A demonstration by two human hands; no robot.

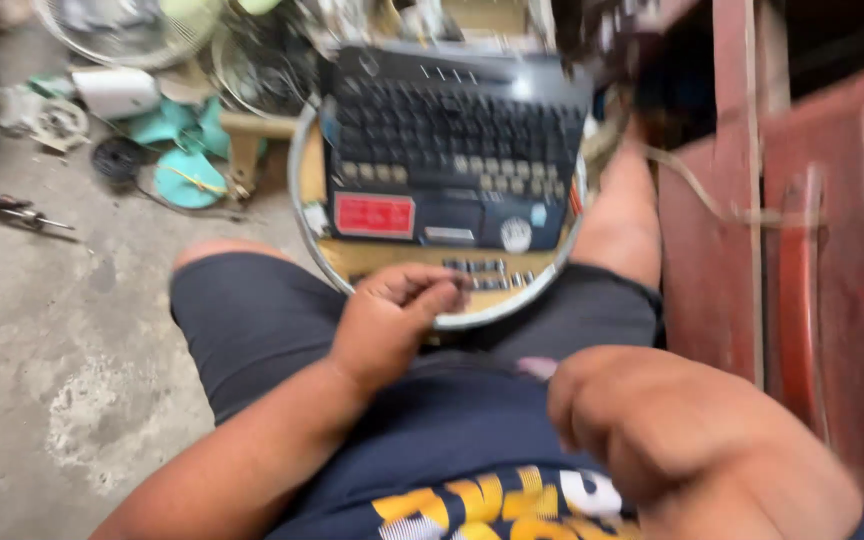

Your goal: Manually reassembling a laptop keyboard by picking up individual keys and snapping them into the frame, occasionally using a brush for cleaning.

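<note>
The person sits with legs apart, looking down at a round tray (304, 215) with a metal rim that rests between the knees. On it lies a dark keyboard unit (452, 140), its far rows of keys in place and a red label (374, 215) on its near left corner. A short row of loose keys (492, 273) lies on the tray's yellow face just in front of the unit.

The left hand (387, 325) rests at the tray's near rim, fingers (422, 295) curled in close together beside those loose keys; whether they pinch one is hidden by blur. The right hand (672, 440) is near the camera, over the lap, loosely fisted and smeared by motion, so I cannot tell if it holds anything.

By my reading, the step in hand is sorting or picking up the loose keys at the near edge of the tray. The next move would call for a fine pinch on one small key without nudging the others off the rim, and a steady tray.

On the concrete floor (62, 380) to the far left lie teal fan blades (187, 150) and a screwdriver (17, 210); a red wooden wall (812, 250) stands on the right.
</note>
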